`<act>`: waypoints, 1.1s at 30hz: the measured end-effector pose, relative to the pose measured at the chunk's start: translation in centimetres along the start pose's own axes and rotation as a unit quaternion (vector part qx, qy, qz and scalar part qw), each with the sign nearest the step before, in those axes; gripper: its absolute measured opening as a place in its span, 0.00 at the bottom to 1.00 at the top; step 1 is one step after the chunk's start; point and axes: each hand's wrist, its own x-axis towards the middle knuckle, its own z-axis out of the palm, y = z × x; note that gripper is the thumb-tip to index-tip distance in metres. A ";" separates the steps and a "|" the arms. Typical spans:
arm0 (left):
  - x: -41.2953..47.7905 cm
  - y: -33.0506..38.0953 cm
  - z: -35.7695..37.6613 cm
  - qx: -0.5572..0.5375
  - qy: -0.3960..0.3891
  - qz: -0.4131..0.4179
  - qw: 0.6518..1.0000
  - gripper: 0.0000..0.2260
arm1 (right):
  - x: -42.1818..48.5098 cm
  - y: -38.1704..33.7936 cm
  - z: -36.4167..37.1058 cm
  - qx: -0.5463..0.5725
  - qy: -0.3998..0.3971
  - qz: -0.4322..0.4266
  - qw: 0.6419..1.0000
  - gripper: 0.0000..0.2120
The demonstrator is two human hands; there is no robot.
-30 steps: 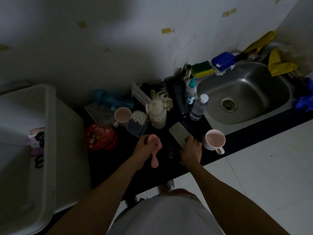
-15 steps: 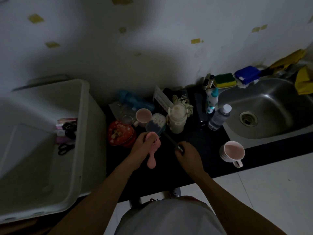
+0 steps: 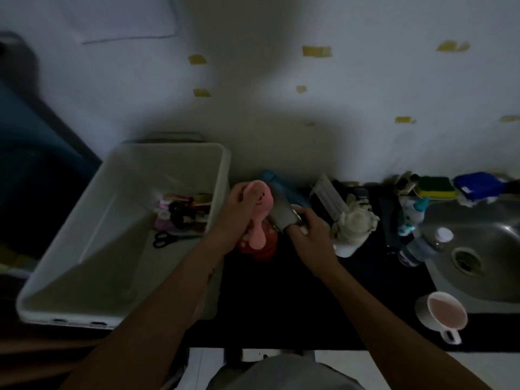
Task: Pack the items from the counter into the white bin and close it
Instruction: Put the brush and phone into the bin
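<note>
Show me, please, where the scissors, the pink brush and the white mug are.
scissors (image 3: 172, 237): head view, where the black handles meet.
pink brush (image 3: 263, 201): head view, on its round head.
white mug (image 3: 423, 315): head view, on its outer wall.

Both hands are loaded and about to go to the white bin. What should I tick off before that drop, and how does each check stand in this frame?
1. Left hand grips the pink brush: ok.
2. Right hand grips the grey flat item: ok.
3. White bin is open, with bare floor near the scissors: ok.
4. Hands above the bin: not ok; both are beside its rim.
5. Counter emptied: not ok; the mug and water bottle are on it.
6. Lid within reach: cannot tell.
</note>
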 end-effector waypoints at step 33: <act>6.2 -11.4 -25.4 -0.066 0.117 -0.179 0.975 0.18 | 2.6 -8.5 30.4 0.366 0.028 0.447 0.816 0.13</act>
